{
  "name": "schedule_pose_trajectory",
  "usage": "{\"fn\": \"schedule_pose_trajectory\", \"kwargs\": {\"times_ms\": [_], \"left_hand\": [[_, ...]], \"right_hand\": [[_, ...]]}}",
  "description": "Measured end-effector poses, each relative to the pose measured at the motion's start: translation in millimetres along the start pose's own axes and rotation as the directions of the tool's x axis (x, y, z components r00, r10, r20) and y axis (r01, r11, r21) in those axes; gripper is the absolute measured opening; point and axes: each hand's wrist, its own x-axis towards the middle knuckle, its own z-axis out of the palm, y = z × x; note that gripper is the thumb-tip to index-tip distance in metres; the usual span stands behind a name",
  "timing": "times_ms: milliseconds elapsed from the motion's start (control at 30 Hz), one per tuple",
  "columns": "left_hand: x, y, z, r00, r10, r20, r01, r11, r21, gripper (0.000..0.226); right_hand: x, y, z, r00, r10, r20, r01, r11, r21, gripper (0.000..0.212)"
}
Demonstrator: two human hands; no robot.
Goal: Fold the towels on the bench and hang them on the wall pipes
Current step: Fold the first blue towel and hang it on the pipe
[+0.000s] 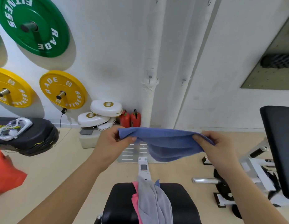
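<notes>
You've got the blue towel (166, 141) pinched at both ends, L hand (111, 143) & R hand (218, 147) fingers (199, 137) curled on it, long axis L–R in the air beyond the counter (121, 201), wall pipes (150, 62) straight ahead, both hands about equally near.

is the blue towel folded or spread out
Folded over, not spread: the blue towel hangs doubled between left hand and right hand, both pinching it.

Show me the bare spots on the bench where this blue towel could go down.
Bare bench pad left of the towel pile, and a similar strip on the pile's right. Crowded: the pad's middle, under the pile, and the floor by the wall, with white pads and extinguishers.
</notes>
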Motion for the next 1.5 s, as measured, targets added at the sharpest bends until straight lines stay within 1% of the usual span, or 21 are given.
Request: {"fn": "schedule_pose_trajectory", "kwargs": {"times_ms": [100,167,267,433,533,633,733,800,867,967,1033,1133,1167,1233,1300,1367,1500], "left_hand": [[-31.7,-23.9,-6.7,0.992,-0.063,0.107,0.070,0.996,-0.059,0.023],[-59.6,-40.5,-10.6,0.984,-0.085,0.157,0.097,0.992,-0.075,0.022],[-109.4,-61.2,-6.2,0.980,-0.124,0.153,0.132,0.990,-0.043,0.021],[-202.5,-96.8,21.8,0.984,-0.172,0.048,0.164,0.977,0.137,0.026],[-250.7,-114.9,37.6,0.980,-0.198,-0.010,0.195,0.953,0.231,0.030],[-292.1,-129.4,45.1,0.975,-0.212,-0.060,0.221,0.935,0.278,0.031],[-323.1,-131.7,43.7,0.972,-0.202,-0.122,0.229,0.934,0.273,0.033],[-340.1,-127.3,40.7,0.974,-0.188,-0.123,0.217,0.932,0.291,0.033],[-355.6,-119.4,38.3,0.977,-0.174,-0.119,0.203,0.932,0.300,0.029],[-373.9,-113.6,36.4,0.977,-0.166,-0.131,0.195,0.947,0.256,0.028],[-379.8,-119.4,37.7,0.975,-0.185,-0.122,0.211,0.940,0.267,0.030],[-378.8,-133.5,40.7,0.965,-0.263,-0.023,0.257,0.918,0.300,0.036],[-375.6,-138.1,41.6,0.957,-0.289,0.007,0.273,0.912,0.305,0.036],[-364.9,-147.3,42.9,0.949,-0.315,0.020,0.293,0.902,0.317,0.035],[-346.8,-158.9,42.5,0.945,-0.327,-0.008,0.312,0.894,0.321,0.033],[-322.7,-167.6,41.3,0.943,-0.330,-0.035,0.323,0.887,0.329,0.028],[-263.5,-182.3,41.5,0.948,-0.317,-0.040,0.308,0.874,0.375,0.029]], "right_hand": [[-28.1,28.2,-8.2,0.987,0.028,0.156,-0.017,0.997,-0.077,0.024],[-49.1,45.7,-14.6,0.964,0.063,0.259,-0.031,0.992,-0.126,0.027],[-83.6,70.0,-24.2,0.917,0.120,0.379,-0.065,0.986,-0.155,0.029],[-147.1,117.9,-39.9,0.886,0.220,0.408,-0.160,0.971,-0.177,0.020],[-187.0,143.1,-45.1,0.844,0.270,0.464,-0.183,0.957,-0.223,0.020],[-220.4,163.0,-51.7,0.806,0.272,0.525,-0.151,0.953,-0.262,0.025],[-249.4,168.9,-59.9,0.776,0.255,0.577,-0.139,0.961,-0.238,0.028],[-264.6,166.2,-64.7,0.756,0.242,0.608,-0.127,0.966,-0.226,0.028],[-277.3,161.9,-68.8,0.755,0.230,0.614,-0.126,0.970,-0.209,0.028],[-293.0,160.3,-70.0,0.756,0.247,0.605,-0.159,0.968,-0.196,0.028],[-300.3,163.6,-67.0,0.721,0.295,0.627,-0.195,0.955,-0.225,0.030],[-303.7,173.9,-58.0,0.670,0.367,0.646,-0.245,0.930,-0.274,0.032],[-302.4,178.3,-54.0,0.671,0.381,0.636,-0.252,0.924,-0.287,0.032],[-296.7,185.3,-46.4,0.709,0.390,0.588,-0.275,0.920,-0.278,0.031],[-286.0,189.4,-38.3,0.767,0.375,0.521,-0.296,0.927,-0.233,0.028],[-270.0,189.9,-28.2,0.808,0.368,0.460,-0.310,0.930,-0.199,0.026],[-224.9,192.5,-3.9,0.835,0.377,0.401,-0.341,0.926,-0.161,0.021]]}}
